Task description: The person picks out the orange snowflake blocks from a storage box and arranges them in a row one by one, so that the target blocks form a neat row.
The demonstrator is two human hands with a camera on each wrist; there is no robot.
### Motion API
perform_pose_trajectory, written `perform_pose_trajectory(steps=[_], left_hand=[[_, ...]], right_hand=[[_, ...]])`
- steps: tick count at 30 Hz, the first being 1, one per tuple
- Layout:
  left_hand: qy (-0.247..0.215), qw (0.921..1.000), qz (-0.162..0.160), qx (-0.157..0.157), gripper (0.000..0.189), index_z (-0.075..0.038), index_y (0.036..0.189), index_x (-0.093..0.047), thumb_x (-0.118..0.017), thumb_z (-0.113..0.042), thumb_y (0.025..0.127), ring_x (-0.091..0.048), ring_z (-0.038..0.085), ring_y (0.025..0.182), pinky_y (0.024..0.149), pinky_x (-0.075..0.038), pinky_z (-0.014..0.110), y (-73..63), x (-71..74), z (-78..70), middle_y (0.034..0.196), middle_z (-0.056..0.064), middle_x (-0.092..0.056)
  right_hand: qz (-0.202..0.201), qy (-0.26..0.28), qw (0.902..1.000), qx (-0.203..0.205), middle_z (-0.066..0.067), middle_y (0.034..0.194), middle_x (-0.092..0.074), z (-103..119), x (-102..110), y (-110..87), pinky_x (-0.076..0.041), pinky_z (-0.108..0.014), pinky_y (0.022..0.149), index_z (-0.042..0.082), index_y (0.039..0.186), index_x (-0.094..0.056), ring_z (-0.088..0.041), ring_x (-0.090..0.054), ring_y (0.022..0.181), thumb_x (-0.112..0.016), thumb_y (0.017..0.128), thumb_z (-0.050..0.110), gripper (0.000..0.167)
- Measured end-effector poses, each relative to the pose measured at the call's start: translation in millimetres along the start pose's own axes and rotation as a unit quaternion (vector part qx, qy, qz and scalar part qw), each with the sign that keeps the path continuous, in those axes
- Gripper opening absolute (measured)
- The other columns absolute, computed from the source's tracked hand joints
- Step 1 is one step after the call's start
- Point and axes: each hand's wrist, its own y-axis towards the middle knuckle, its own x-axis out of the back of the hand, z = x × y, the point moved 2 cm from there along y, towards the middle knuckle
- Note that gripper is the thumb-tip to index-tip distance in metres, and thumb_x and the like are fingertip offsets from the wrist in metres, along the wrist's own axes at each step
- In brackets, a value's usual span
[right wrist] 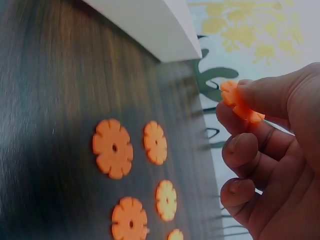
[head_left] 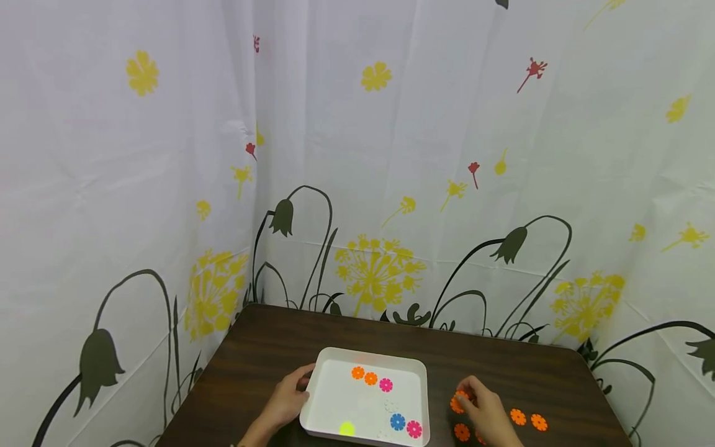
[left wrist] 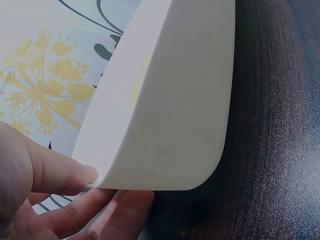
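My left hand (head_left: 286,397) grips the left side of a shallow white tray (left wrist: 180,100), its thumb on the rim and its fingers against the outside. Between the thumb and forefinger of my right hand (head_left: 485,410) is an orange flower-shaped disc (right wrist: 234,97) with notched edges, raised beside the tray's right side. Inside the tray lie orange discs (head_left: 371,378), pink discs (head_left: 386,385), a blue disc (head_left: 398,422), a yellow disc (head_left: 347,428) and a few whitish, see-through ones (head_left: 390,406). Several more orange discs (right wrist: 113,148) lie flat on the table under and beside my right hand.
The dark wood-grain table (head_left: 268,335) carries the tray near its front middle. Behind and to the left hangs a white curtain (head_left: 313,143) printed with yellow, red and dark green flowers, close along the table's back edge.
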Motion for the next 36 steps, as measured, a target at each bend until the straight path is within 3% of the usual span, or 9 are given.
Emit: perform_pose_trajectory(steps=[7,12,36], left_hand=[[0.008,0.9999,0.01,0.007,0.063,0.009,0.146,-0.053,-0.056,0.015,0.084,-0.074,0.027,0.077,0.067,-0.062,0.04,-1.0,1.1,0.1,0.115,0.034,-0.071],[0.006,0.9998,0.014,0.016,0.063,0.009,0.146,-0.053,-0.056,0.015,0.083,-0.073,0.026,0.074,0.066,-0.061,0.039,-4.4,1.7,1.3,0.114,0.033,-0.07],[0.014,0.9996,0.006,0.022,0.062,0.008,0.147,-0.054,-0.056,0.014,0.085,-0.073,0.026,0.077,0.067,-0.061,0.04,0.8,1.9,-0.8,0.116,0.033,-0.07]], right_hand=[[0.002,0.016,0.9992,-0.036,-0.001,0.087,-0.067,-23.5,8.0,-5.7,-0.049,-0.03,0.06,0.009,0.105,-0.063,-0.016,-0.063,0.073,-0.07,0.098,0.006,0.01],[-0.01,-0.004,0.9989,-0.046,0.0,0.087,-0.066,-36.7,15.0,-11.2,-0.046,-0.03,0.059,0.01,0.103,-0.064,-0.015,-0.057,0.069,-0.071,0.098,0.008,0.009],[-0.007,0.01,0.9964,-0.084,-0.003,0.085,-0.068,-63.8,40.6,-16.2,-0.047,-0.031,0.06,0.002,0.106,-0.063,-0.017,-0.06,0.072,-0.066,0.1,0.006,0.007]])
